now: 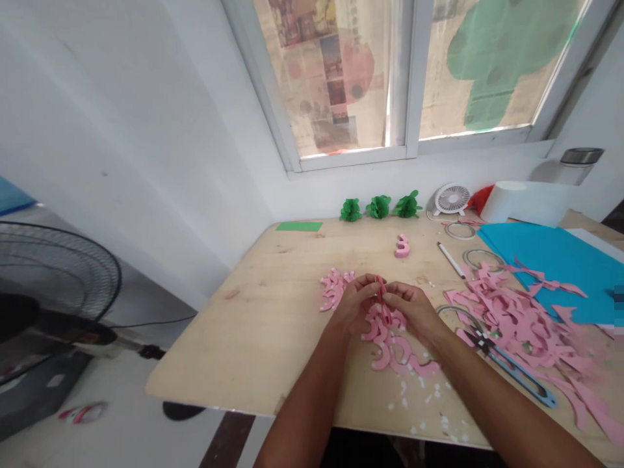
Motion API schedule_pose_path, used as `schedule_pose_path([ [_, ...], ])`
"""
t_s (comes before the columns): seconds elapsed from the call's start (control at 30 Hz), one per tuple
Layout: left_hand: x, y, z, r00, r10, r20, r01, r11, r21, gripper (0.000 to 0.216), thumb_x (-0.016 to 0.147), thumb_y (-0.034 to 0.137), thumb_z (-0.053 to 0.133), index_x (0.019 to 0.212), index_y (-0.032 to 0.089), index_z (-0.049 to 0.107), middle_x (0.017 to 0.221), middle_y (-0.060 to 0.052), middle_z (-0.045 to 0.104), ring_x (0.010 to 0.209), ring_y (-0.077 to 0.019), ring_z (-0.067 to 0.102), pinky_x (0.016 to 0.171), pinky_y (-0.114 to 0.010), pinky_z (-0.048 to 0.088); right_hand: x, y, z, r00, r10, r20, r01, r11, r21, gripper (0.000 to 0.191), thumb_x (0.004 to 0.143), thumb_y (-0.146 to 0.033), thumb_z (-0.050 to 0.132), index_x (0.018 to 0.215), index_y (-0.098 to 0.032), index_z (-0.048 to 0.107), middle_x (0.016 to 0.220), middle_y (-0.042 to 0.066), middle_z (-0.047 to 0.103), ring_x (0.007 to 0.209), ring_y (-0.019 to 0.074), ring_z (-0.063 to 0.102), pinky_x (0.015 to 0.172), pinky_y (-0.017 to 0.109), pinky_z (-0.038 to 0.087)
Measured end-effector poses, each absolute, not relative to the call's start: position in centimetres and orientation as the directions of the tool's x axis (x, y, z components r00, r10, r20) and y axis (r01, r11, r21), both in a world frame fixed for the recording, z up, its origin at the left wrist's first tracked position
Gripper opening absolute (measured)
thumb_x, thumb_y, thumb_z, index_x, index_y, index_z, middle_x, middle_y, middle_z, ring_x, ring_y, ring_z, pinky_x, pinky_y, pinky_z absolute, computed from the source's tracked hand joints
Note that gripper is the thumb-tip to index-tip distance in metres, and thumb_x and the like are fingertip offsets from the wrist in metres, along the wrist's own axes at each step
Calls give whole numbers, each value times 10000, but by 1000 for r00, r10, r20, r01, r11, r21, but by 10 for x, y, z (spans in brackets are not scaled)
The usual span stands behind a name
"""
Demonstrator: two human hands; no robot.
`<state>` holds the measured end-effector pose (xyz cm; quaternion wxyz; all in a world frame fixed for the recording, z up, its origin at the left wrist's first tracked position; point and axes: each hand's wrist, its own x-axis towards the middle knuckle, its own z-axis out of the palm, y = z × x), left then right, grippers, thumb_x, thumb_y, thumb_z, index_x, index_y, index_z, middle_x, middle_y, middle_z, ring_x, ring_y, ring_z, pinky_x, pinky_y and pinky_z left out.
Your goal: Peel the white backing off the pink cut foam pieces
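Between my two hands are thin pink paper pieces [381,296], seen almost edge-on above the table. My left hand [359,298] pinches them from the left, and my right hand [411,305] has its fingertips closed on them from the right. Below my hands lie several curved pink paper cutouts [383,354], overlapping one another. Left of my left hand is a pile of smaller pink paper pieces [331,287] with white bits on them. Further back stands a small pink stack [402,247] of curved cutouts.
Pink paper scraps [517,312] are heaped at right, beside blue-handled pliers [517,370], tape rings, a marker [451,260] and blue sheets [511,244]. White bits [439,396] litter the front. Green paper shapes [379,207] and a small fan [452,198] line the wall.
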<state>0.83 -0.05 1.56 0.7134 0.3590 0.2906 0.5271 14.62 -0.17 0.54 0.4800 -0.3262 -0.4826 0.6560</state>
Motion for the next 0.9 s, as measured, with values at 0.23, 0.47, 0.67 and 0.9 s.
schedule_pose_path([
  [0.23,4,4,11,294,956,-12,-574,186,798,165,677,239,670,775,112,632,686,-22,596,615,-102,552,596,-228,429,146,-4,5,-362,932,-1,-380,-148,-913,221,663,-332,701,808,-170,660,688,12,608,592,118,510,590,259,402],
  [0.47,2,6,7,300,954,10,-561,168,810,183,698,263,645,795,109,634,681,-25,581,594,-98,526,566,-220,406,147,-3,4,-362,932,-17,-384,-166,-908,220,655,-329,712,797,-171,655,681,6,613,582,117,519,599,258,408],
  [0.67,3,6,10,299,954,-18,-524,180,832,169,663,257,682,730,114,623,669,-23,591,591,-93,527,591,-219,404,146,-1,0,-355,935,-9,-320,-131,-938,221,641,-328,721,778,-167,660,660,3,602,558,110,493,539,235,388],
  [0.9,1,4,15,287,958,-23,-531,179,828,168,665,264,671,720,109,635,642,-26,586,556,-88,513,556,-207,395,146,-4,6,-372,928,-26,-367,-173,-914,247,650,-352,710,812,-175,652,712,22,632,596,137,535,611,276,427],
])
